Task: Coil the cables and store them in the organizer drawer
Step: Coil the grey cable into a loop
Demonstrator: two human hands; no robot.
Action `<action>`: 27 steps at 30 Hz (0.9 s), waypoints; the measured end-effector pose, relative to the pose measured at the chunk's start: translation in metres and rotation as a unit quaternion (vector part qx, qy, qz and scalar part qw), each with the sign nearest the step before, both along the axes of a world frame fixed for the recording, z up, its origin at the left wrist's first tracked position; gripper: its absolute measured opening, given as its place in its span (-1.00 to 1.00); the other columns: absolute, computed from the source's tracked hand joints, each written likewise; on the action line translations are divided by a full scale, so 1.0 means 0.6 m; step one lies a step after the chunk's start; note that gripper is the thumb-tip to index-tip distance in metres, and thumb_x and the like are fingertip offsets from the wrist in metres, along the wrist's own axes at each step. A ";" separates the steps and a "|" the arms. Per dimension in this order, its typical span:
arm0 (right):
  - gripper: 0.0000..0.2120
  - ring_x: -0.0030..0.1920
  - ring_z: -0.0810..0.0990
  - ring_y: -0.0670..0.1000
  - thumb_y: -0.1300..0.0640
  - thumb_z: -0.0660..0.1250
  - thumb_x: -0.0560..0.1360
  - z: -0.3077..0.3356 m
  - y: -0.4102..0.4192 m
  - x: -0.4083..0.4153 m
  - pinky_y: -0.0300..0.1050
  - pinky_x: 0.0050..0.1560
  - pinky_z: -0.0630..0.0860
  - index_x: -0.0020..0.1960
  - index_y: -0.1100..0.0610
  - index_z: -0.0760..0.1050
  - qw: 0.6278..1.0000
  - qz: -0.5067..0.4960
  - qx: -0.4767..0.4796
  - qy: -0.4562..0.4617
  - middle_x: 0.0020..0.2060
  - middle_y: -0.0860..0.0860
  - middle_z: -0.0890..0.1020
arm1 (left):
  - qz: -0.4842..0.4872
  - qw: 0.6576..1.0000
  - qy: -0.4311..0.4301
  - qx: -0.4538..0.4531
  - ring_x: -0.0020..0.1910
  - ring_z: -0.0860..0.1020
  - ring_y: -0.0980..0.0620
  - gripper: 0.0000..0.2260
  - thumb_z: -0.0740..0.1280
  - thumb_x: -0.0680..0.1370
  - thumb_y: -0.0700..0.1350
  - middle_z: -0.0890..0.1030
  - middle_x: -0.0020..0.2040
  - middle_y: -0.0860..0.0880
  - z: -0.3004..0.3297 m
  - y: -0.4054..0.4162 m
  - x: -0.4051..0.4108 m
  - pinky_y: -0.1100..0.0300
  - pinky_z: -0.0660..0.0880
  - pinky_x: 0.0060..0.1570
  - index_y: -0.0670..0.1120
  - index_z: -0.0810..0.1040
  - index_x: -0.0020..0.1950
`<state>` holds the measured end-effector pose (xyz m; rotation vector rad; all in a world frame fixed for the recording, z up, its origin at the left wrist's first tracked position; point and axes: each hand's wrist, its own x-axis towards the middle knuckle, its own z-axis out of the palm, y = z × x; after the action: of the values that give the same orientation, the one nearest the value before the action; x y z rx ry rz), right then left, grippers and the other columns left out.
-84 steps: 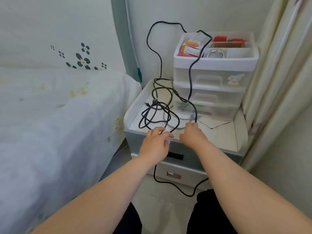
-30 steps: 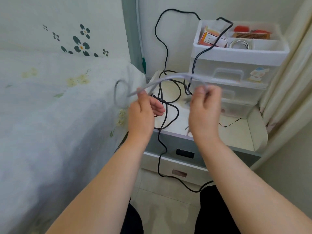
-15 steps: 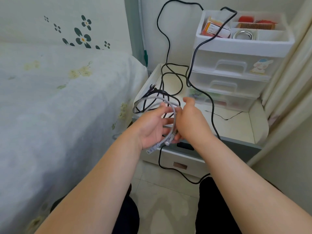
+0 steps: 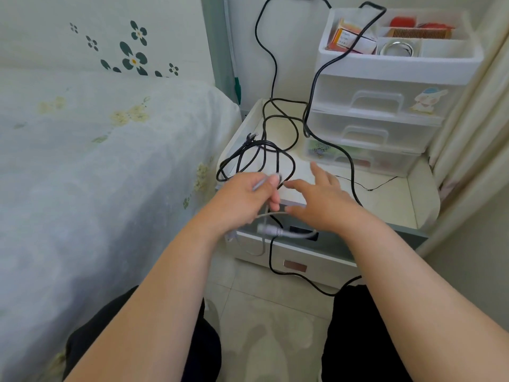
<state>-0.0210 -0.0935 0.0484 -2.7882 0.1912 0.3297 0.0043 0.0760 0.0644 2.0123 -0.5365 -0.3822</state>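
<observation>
A white organizer (image 4: 385, 100) with three clear drawers stands at the back right corner of the bedside worktop (image 4: 391, 199). Its open top tray is split into compartments: an orange and white box (image 4: 351, 40) leans in the left one, a wooden comb (image 4: 420, 33) with red items behind it lies in the back right one, and a metal ring (image 4: 396, 48) sits in the small middle one. All three drawers are closed. The lowest shows coloured contents through its front, too blurred to name; what the upper two hold cannot be told.

A black cable (image 4: 278, 133) runs down the wall, loops loosely over the left half of the worktop, crosses the organizer's top tray and left side, and drops over the front edge toward the floor. A thin black wire (image 4: 369, 186) lies on the worktop in front of the organizer.

The left hand (image 4: 248, 197) is held over the front left corner of the worktop, fingers curled round a grey cable (image 4: 286, 232), pinching it between thumb and fingers. The cable's loops hang below that hand, in front of the worktop's front edge, with a connector end blurred. The right hand (image 4: 319, 199) is just beside it, over the front edge, fingers spread and relaxed, gripping nothing; whether it touches the grey cable cannot be told.
</observation>
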 end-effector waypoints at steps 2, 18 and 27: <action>-0.61 0.54 -0.14 0.09 -0.13 0.20 0.54 -0.007 0.015 0.009 0.16 0.49 0.02 0.36 -0.18 0.32 0.989 0.056 0.128 -0.041 0.55 0.07 -0.07 | 0.003 0.991 0.069 -0.112 -0.65 0.23 0.13 -0.63 0.15 0.62 0.10 0.54 -0.43 -0.04 0.006 0.000 0.004 0.34 0.24 -0.58 -0.08 0.50 -0.26; -0.89 -0.35 0.51 0.00 0.09 0.10 0.63 -0.028 0.044 0.047 0.12 -0.10 0.59 0.01 0.06 0.38 0.906 -0.045 0.392 -0.156 -0.35 0.00 0.50 | 0.044 0.815 0.366 -0.447 -0.68 0.17 0.21 -0.61 0.06 0.64 0.11 0.26 -0.58 0.09 0.002 0.001 0.049 0.37 0.09 -0.70 -0.09 0.45 -0.23; -0.62 -0.02 0.55 0.12 0.09 0.12 0.61 -0.041 0.041 -0.002 0.02 -0.05 0.50 0.42 -0.02 0.19 0.983 0.180 -0.029 0.027 0.06 0.07 0.58 | 0.218 0.860 0.152 -0.435 -0.57 0.18 0.15 -0.69 0.01 0.67 -0.06 0.26 -0.50 0.08 0.001 0.017 0.078 0.29 0.13 -0.55 -0.10 0.51 0.17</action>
<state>-0.0220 -0.0690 0.0238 -2.8647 -0.3011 0.4910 0.0513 0.0864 0.0650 1.1032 -0.0062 -0.1234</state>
